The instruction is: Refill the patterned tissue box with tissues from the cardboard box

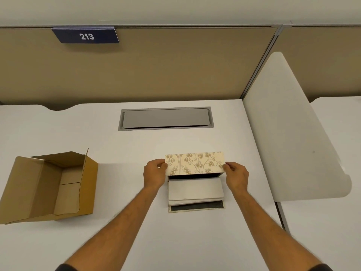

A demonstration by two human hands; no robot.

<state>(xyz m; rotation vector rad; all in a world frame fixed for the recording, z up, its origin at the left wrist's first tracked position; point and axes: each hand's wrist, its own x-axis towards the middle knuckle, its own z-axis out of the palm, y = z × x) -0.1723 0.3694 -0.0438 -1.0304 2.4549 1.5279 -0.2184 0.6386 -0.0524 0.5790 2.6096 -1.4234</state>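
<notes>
The patterned tissue box (194, 163), cream with tan leaf and flower print, sits on the white desk a little right of centre. My left hand (155, 174) grips its left end and my right hand (235, 175) grips its right end. Below the box a stack of white tissues (195, 189) shows, lying on a dark-lined panel (196, 206) that rests flat on the desk. The brown cardboard box (48, 184) lies open at the left with its flaps spread. I see no tissues inside it.
A grey cable hatch (165, 118) is set into the desk behind the tissue box. A white side divider (293, 133) stands at the right. A tan partition wall carries a blue sign reading 213 (86, 36).
</notes>
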